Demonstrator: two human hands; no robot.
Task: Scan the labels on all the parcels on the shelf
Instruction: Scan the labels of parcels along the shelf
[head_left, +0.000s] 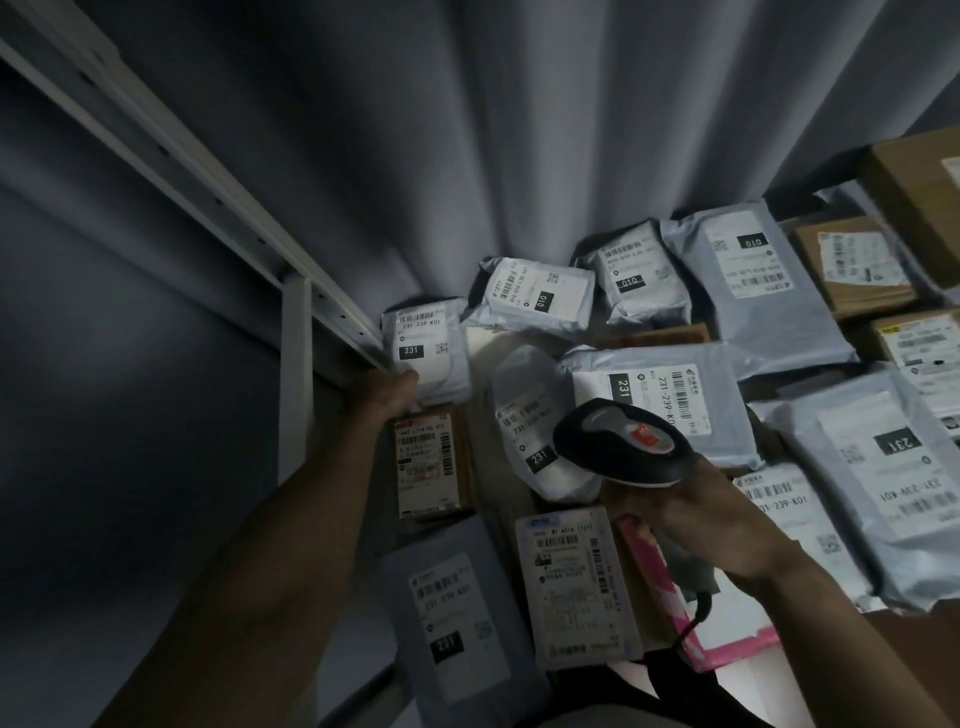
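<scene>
Left hand (396, 391) grips the grey parcel (426, 349) marked 231, left of the scanner (621, 442), which the right hand (711, 525) clasps.

Your shelf (332, 306) is a white metal frame whose perforated rail runs from the upper left of the frame down to a post at centre left. Its deck is crowded with parcels, labels up. At centre left you have a small grey mailer (423, 349) marked 231, overlapping a brown carton (430, 465) below it. A larger grey mailer (452, 618) lies at lower centre-left, just beside a labelled box (574, 584). At centre sit a crumpled mailer (530, 421) and a flat one (670, 400). Two 010 mailers (535, 296) (641, 275) lie further back. Brown cartons (852, 265) fill the upper right.
</scene>
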